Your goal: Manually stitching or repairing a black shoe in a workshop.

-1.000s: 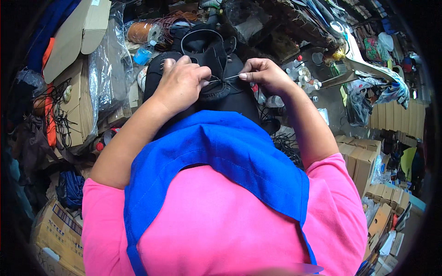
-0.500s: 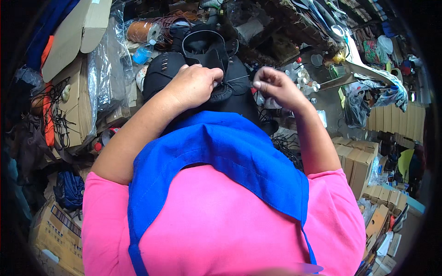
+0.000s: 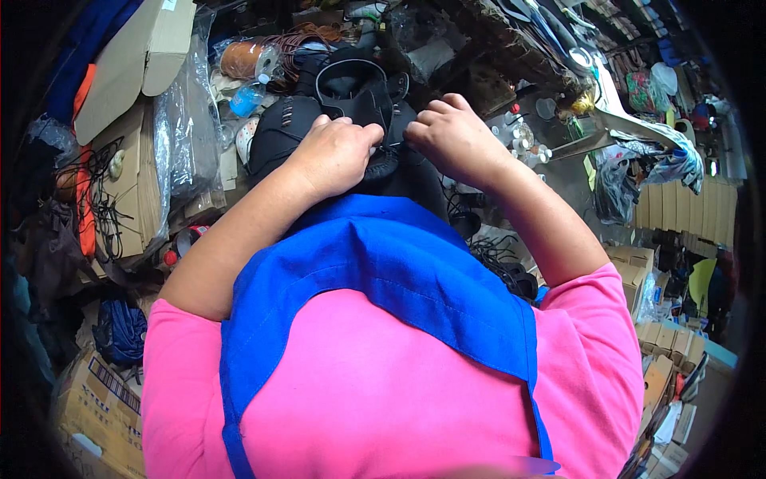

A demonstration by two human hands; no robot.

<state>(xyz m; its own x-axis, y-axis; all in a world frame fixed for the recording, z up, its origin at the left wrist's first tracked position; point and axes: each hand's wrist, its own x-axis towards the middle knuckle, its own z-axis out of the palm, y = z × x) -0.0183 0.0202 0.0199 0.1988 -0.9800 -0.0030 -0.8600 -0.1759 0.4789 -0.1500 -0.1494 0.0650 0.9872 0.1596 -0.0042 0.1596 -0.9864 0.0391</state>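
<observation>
A black shoe (image 3: 381,165) lies across my lap, its rounded toe toward me and its ankle opening facing away. My left hand (image 3: 331,156) rests on its left side, fingers closed on the edge of the upper. Close by the shoe's right side is my right hand (image 3: 455,140), thumb and fingers pinched together. A short, thin, pale line of thread (image 3: 391,146) shows between the two hands. The right fingertips are partly hidden, and whether a needle is in them I cannot make out.
Beyond the shoe lie an orange-brown thread spool (image 3: 242,60) and a clear bottle with blue liquid (image 3: 247,97). Cardboard (image 3: 120,72) and plastic wrap stand at left. Small bottles (image 3: 527,144) and a metal stand (image 3: 614,120) are at right. Black cords lie by my right thigh.
My right hand has moved left and inward to the shoe, from farther out where a thin line stretched between it and the shoe. The left hand has stayed nearly still.
</observation>
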